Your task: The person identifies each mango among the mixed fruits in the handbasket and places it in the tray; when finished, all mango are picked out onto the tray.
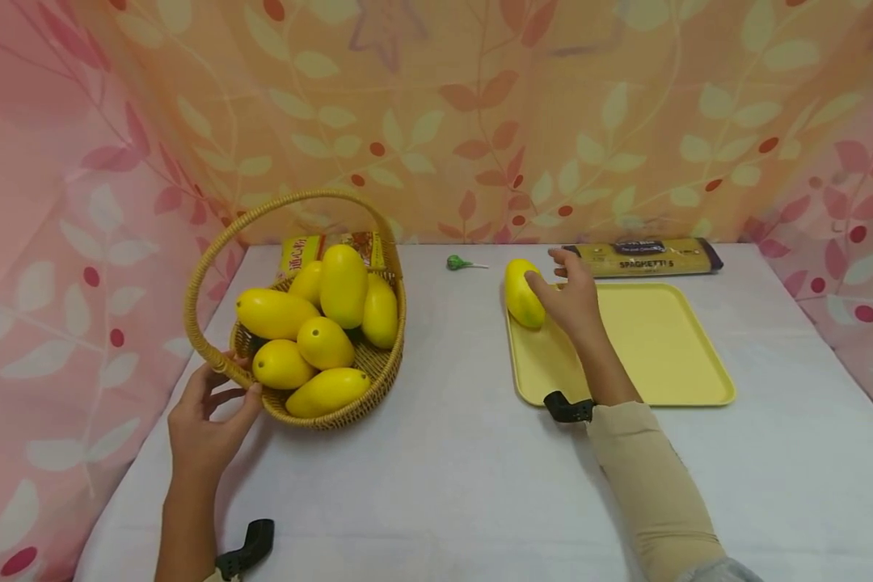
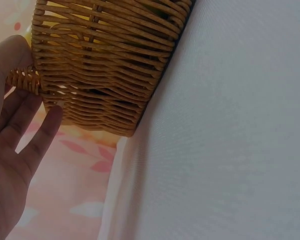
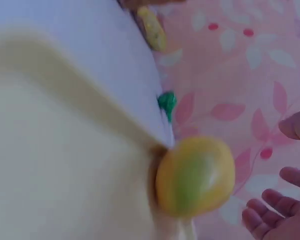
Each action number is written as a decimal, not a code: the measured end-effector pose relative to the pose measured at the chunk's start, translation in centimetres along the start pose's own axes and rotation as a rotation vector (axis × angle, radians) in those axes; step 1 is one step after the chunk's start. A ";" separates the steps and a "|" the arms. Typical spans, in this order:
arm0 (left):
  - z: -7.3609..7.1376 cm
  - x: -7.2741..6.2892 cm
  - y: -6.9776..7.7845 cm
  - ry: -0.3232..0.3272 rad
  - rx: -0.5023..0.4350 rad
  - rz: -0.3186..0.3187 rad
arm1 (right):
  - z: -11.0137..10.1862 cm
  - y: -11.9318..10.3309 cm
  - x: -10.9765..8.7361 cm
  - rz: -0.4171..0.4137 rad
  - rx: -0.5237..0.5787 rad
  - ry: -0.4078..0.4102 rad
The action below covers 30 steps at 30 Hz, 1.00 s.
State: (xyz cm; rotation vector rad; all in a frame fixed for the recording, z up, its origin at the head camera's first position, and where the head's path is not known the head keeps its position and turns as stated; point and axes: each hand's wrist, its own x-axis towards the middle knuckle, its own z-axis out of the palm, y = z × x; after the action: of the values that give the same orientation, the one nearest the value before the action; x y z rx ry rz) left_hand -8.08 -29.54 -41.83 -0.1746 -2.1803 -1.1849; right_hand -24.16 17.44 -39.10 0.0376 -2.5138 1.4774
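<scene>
My left hand (image 1: 207, 420) grips the wicker basket (image 1: 381, 380) at its left side, where the arched handle meets the rim. In the left wrist view the thumb lies on one side of the handle's foot and the fingers (image 2: 44, 130) on the other. Several yellow mangoes (image 1: 323, 343) fill the basket. One more mango (image 1: 524, 293), with a greenish patch, lies at the upper left corner of the yellow tray (image 1: 662, 347). Beside it my right hand (image 1: 571, 299) is spread with nothing held; the right wrist view shows a gap between its fingers (image 3: 277, 202) and this mango.
Behind the tray lies a spaghetti packet (image 1: 643, 257). A green-wrapped lollipop (image 1: 457, 263) rests on the white tablecloth (image 1: 436, 469) between basket and tray. A yellow and red packet (image 1: 291, 255) stands behind the basket. Floral cloth (image 1: 436, 121) hangs at the back and sides.
</scene>
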 end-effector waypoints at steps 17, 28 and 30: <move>0.0 0.0 0.1 -0.003 0.005 -0.010 | 10.3 -8.4 -4.3 -0.333 0.178 -0.291; 0.2 0.1 1.1 0.005 -0.015 0.028 | 14.7 -12.3 -3.4 -0.212 0.081 -0.384; 0.2 0.2 2.0 0.014 -0.018 0.045 | 15.3 -12.9 -3.0 -0.170 0.034 -0.406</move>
State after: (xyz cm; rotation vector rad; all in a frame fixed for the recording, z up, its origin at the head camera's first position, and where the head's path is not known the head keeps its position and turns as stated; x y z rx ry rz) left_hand -7.55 -28.28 -40.35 -0.2212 -2.1428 -1.1767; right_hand -22.27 -2.42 -35.83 0.5981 -2.7020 1.5710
